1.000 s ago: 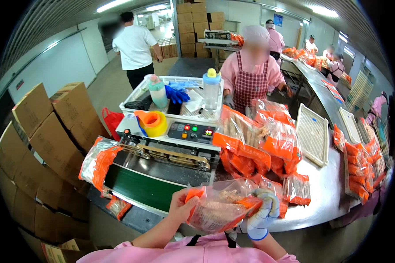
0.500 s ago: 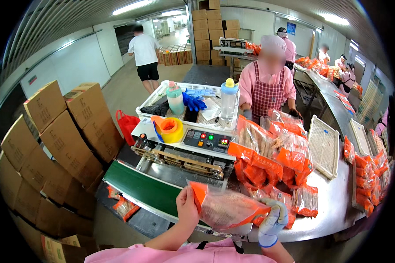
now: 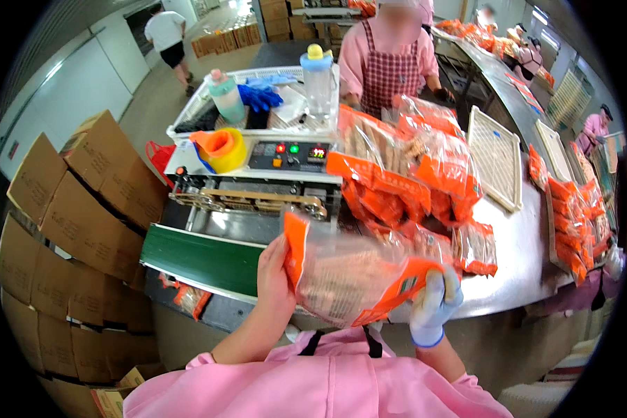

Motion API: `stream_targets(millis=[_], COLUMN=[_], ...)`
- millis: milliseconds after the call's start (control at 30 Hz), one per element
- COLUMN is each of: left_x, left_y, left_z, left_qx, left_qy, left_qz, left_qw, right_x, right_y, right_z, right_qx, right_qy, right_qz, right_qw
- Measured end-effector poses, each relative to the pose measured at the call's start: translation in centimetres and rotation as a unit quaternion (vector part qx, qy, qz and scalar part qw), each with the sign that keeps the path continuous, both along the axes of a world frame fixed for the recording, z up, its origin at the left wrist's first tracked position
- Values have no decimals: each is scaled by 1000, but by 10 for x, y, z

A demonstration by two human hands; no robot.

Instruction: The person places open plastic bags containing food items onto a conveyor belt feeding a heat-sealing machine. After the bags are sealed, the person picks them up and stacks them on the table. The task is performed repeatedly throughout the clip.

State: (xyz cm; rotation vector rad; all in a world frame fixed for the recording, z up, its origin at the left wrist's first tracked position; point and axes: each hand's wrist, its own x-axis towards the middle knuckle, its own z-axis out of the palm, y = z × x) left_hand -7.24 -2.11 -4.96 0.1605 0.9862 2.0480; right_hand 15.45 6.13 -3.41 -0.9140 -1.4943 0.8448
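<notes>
Stretched between my hands is a clear and orange plastic food bag (image 3: 348, 279) with pale brown pieces inside. My bare left hand (image 3: 274, 273) pinches its left end, where an orange band runs. On the right end, my right hand (image 3: 435, 304), in a whitish glove with a blue cuff, grips the orange edge. Just beyond the bag stands a band sealing machine (image 3: 258, 198) with a control panel and a green conveyor belt (image 3: 195, 258). A heap of similar filled bags (image 3: 411, 160) lies on the metal table beyond my right hand.
Stacked cardboard boxes (image 3: 83, 216) rise at the left. A white crate (image 3: 188, 125) behind the sealer holds bottles and blue gloves, with tape rolls (image 3: 224, 150) in front. An empty cream tray (image 3: 494, 160) lies right of the heap. A co-worker in a checked apron (image 3: 390, 70) stands across the table.
My view has tipped downward and shifted, so the scene sits higher and further left. The bag has turned more of its printed face toward me, still held at both ends.
</notes>
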Motion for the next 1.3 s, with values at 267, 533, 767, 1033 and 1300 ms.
stream_targets(millis=[267,533,767,1033,1300], left_x=[4,-51,-100,-167,-130], left_y=[84,89,63,9,-109], left_z=[-119,-169,-174,-150,-42], left_qx=[-129,-233,-229,-204,-166], left_qy=[21,169,161,100,418], left_qz=[-64,-16,18,-32,241], left_qw=[989,958,960,973,860], right_x=[0,-40,-77,-145,-137], right_y=[96,131,122,111,73], right_z=[-113,-162,-136,-150,9], right_qx=[-145,-226,-370,-365,178], right_qy=[55,48,14,-29,-437], right_qz=[-91,1,105,162,307], right_qw=[984,973,923,917,827])
